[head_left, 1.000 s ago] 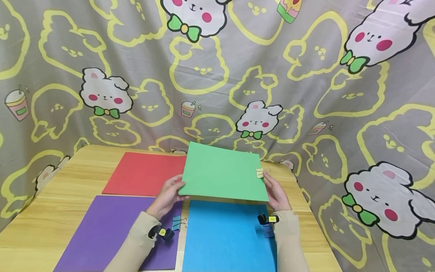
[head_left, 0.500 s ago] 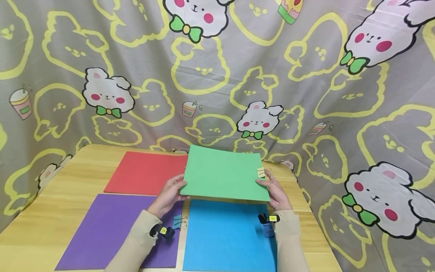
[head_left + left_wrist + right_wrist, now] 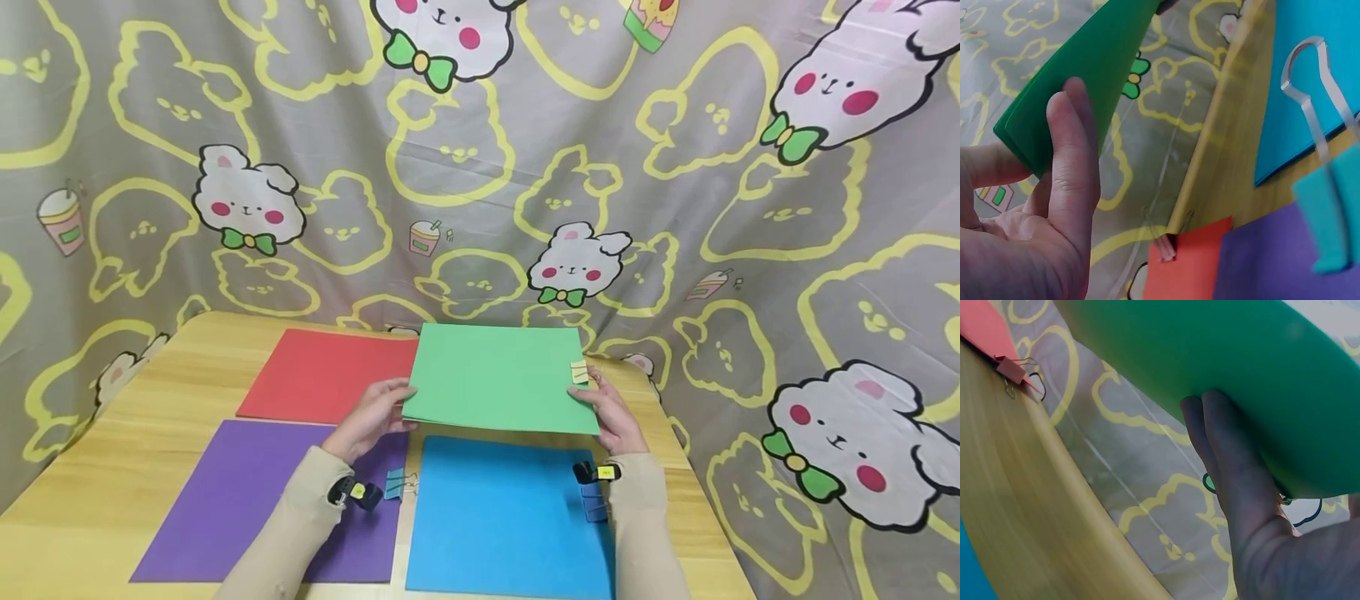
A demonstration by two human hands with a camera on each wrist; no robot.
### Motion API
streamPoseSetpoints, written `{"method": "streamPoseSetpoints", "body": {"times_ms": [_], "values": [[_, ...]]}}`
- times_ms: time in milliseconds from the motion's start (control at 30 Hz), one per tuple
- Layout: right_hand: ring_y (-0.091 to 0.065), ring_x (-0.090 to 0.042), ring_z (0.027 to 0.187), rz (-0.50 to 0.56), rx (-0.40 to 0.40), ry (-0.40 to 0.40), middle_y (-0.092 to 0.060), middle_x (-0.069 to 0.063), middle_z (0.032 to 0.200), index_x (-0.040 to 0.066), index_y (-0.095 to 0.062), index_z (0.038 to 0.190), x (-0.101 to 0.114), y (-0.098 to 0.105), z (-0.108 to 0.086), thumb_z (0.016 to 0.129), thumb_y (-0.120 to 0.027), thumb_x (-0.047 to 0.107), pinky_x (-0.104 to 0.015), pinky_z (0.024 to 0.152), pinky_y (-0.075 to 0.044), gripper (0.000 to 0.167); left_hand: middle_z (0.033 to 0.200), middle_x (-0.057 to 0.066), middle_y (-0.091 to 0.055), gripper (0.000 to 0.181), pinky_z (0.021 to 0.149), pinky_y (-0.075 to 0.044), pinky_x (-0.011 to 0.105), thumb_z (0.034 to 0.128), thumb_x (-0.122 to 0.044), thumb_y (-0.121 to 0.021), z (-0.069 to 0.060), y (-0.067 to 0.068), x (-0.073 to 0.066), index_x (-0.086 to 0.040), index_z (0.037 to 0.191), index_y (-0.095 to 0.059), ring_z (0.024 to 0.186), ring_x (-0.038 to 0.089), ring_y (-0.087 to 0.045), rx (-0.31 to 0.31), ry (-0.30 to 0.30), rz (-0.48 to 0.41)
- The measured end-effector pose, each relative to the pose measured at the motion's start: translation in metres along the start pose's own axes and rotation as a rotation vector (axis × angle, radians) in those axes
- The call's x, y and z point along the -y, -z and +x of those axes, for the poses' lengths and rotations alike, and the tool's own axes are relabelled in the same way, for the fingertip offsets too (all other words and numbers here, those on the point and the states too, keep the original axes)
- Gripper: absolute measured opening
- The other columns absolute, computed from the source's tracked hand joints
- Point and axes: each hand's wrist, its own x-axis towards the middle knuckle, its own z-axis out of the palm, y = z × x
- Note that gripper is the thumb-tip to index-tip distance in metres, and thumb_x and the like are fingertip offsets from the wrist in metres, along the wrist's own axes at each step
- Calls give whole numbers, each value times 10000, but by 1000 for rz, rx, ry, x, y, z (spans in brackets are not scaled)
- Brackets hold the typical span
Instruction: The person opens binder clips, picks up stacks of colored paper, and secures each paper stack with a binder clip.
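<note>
Above the wooden table, both hands hold a stack of green paper by its left and right sides. A yellow binder clip grips its right edge. My left hand pinches the left edge near the front corner, thumb on top and fingers underneath; several layers show at that corner in the left wrist view. On the other side my right hand has its thumb on top beside the clip. Its fingers lie against the underside in the right wrist view.
Purple paper with a teal binder clip lies front left. Blue paper with a dark blue clip lies under the green stack's near side. Red paper, with a red clip, lies behind. A patterned curtain hangs behind the table.
The right thumb has come over the edge onto the top of the green paper, just below the yellow clip. The stack has levelled slightly. The head view has shifted a little.
</note>
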Motion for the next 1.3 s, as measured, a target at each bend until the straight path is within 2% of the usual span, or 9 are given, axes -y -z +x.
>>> {"method": "streamPoseSetpoints", "body": {"times_ms": [133,267,367,533,667,767,1033,1133,1300], "values": [[-758,-87,912,-9,-7,-6,-729,56,1095,232,-78,1574,7,0,2,1068,-474,4,-245,777,-632,682,921,-62,-705,430,802,-627,297,1102,-201,-469,5,1,-10,96,1412,-479,819,73,-710,5,-7,77],[-755,-86,907,-25,-8,-24,-717,54,1082,230,6,1609,11,4,4,1072,-462,6,-240,780,-630,746,880,-52,-702,383,753,-613,262,1101,-198,-478,11,2,-18,93,1330,-577,781,77,-685,5,11,156],[-757,-97,913,-36,-9,-22,-716,45,1086,213,-36,1609,13,7,7,1068,-475,7,-252,781,-634,727,865,-20,-648,353,741,-609,269,1090,-190,-510,16,2,-22,90,1272,-625,773,109,-646,-13,27,236],[-760,-120,938,-48,-17,-15,-717,24,1105,185,-231,1524,14,13,15,1064,-488,-6,-279,793,-640,561,844,12,-604,334,705,-598,282,1062,-187,-574,21,1,-25,74,1245,-674,751,138,-614,-40,22,376],[-757,-123,938,-76,-27,-25,-708,9,1096,192,-269,1490,11,19,20,1065,-483,-9,-282,794,-640,516,704,11,-621,270,647,-529,292,1044,-198,-608,23,-3,-26,30,1004,-749,666,143,-613,-52,-4,494],[-756,-124,928,-105,-38,-32,-702,2,1083,178,-255,1505,8,22,23,1063,-500,3,-280,788,-639,535,645,25,-616,318,627,-465,291,1042,-211,-610,24,-5,-25,-7,831,-732,614,145,-567,-64,-18,569],[-746,-107,901,-185,-88,-69,-699,38,1050,158,-273,1529,2,30,24,1065,-512,30,-277,773,-635,538,499,-49,-420,434,519,-295,270,1038,-241,-619,34,-10,-16,-42,653,-641,486,96,-259,-65,8,647],[-743,-101,872,-192,-125,-80,-700,41,1022,149,-280,1510,-1,33,24,1056,-523,22,-271,752,-633,531,495,-67,-369,472,494,-263,261,1029,-238,-632,36,-14,-15,-86,590,-552,483,90,-232,-65,18,668],[-736,-97,841,-218,-153,-97,-685,36,1004,109,-190,1582,-5,36,26,1043,-546,23,-263,735,-630,653,524,-84,-341,539,513,-268,256,1013,-235,-655,37,-18,-11,-170,530,-425,503,84,-223,-77,41,706]]}}
